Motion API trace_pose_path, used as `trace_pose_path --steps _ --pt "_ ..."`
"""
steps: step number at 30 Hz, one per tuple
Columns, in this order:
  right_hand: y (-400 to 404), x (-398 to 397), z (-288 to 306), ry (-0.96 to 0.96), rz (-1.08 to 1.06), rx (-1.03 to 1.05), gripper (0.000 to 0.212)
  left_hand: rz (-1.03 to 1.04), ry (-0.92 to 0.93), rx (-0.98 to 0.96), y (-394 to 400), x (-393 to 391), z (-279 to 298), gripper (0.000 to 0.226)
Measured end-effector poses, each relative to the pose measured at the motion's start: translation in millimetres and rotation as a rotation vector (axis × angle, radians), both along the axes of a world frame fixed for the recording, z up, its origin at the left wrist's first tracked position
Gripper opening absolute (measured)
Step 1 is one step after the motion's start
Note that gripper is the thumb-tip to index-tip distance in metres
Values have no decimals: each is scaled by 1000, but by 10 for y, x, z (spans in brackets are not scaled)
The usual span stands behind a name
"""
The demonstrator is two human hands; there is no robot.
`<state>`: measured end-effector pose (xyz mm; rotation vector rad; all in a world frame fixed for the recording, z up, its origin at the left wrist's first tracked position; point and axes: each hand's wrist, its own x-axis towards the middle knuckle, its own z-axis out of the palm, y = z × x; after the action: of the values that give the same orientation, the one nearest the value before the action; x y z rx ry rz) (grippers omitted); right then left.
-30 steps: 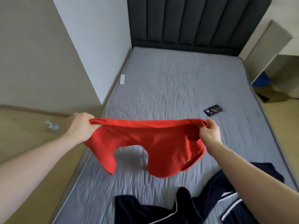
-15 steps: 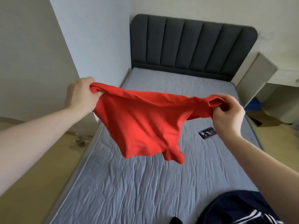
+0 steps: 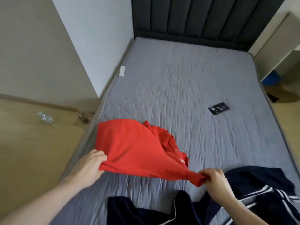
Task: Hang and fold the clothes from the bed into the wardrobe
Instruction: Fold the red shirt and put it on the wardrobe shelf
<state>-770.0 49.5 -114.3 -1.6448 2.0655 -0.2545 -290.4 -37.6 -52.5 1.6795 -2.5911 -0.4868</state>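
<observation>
Head cam has you looking down at the grey quilted mattress point(image 3: 178, 88), with a bright red cotton shirt point(image 3: 134, 148) spread out near its left edge. Your left hand point(image 3: 88, 166) grips the shirt's near left corner, fingers curled round the fabric, thumb side tucked under the cloth so you can't see it. Your right hand point(image 3: 214, 179) pinches the bunched-up near right corner, fingers curled tight around a little twist of red fabric. The edge between your two hands is pulled fairly taut and sits just above the mattress, while the far part of the shirt lies on the bed, with its collar end crumpled toward the middle.

Right by your right hand there's a dark navy garment with white stripes point(image 3: 259, 192) heaped on the near end of the bed. A small black phone point(image 3: 218, 108) lies well apart, toward the right side. The dark grey padded headboard point(image 3: 203, 18) stands at the far end.
</observation>
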Motion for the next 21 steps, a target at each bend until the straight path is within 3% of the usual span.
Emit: trace_pose_path --steps 3,10,16,21 --pt "334 104 -486 -45 35 174 40 -48 -228 153 411 12 -598 11" --pt "747 310 -1054 -49 9 314 58 -76 -524 418 948 57 -1336 17" --pt "512 356 -1005 -29 -63 338 59 43 -475 565 849 158 -1431 8" --pt "344 488 -959 5 -101 358 43 131 -385 588 765 221 -1509 4"
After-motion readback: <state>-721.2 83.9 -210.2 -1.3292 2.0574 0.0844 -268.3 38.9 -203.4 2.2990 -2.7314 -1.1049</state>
